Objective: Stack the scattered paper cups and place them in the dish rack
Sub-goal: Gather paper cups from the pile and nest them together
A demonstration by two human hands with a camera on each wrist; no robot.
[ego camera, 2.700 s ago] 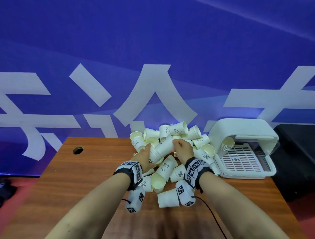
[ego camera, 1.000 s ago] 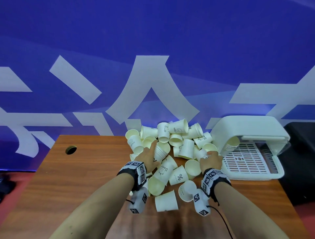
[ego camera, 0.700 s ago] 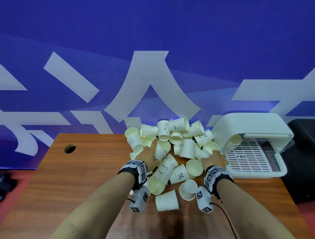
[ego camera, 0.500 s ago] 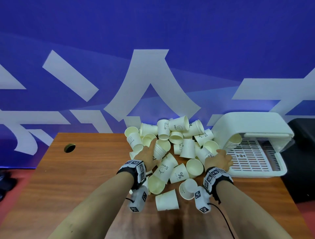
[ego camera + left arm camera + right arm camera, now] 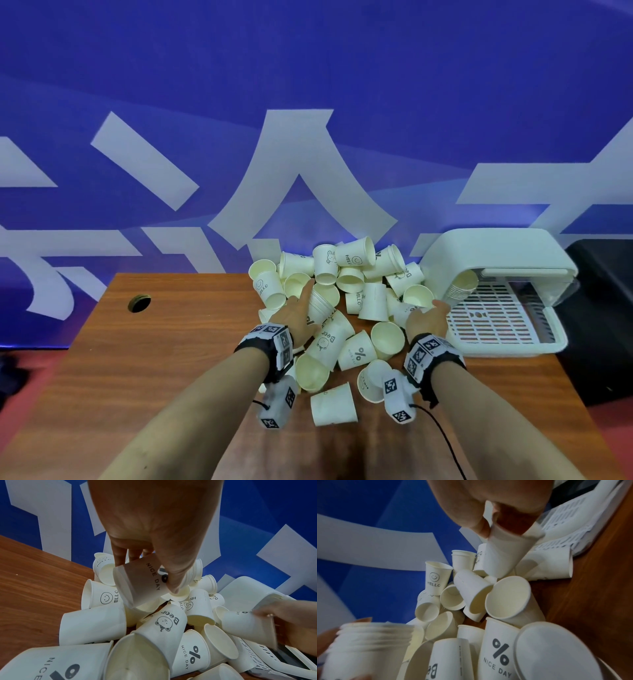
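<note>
Several white paper cups point(image 5: 356, 353) lie in a heap at the back middle of the wooden table. My left hand point(image 5: 301, 313) grips a nested stack of cups point(image 5: 320, 303) lying tilted over the heap; the left wrist view shows the stack point(image 5: 142, 584) with "NICE DAY" print under the fingers. My right hand point(image 5: 428, 318) is at the heap's right edge, beside the white dish rack point(image 5: 507, 346). In the right wrist view its fingers pinch a single cup point(image 5: 503, 555) by the rim. Another cup stack point(image 5: 460, 289) lies inside the rack under its hood.
The table point(image 5: 171, 359) has a cable hole point(image 5: 138, 303) at the far left and bare wood on its left half. A blue banner wall stands right behind the heap. A black object point(image 5: 603, 308) sits to the right of the rack.
My right hand left the stack, moved right to the heap's edge by the rack and took hold of a single cup. The left hand kept the stack nearly still.
</note>
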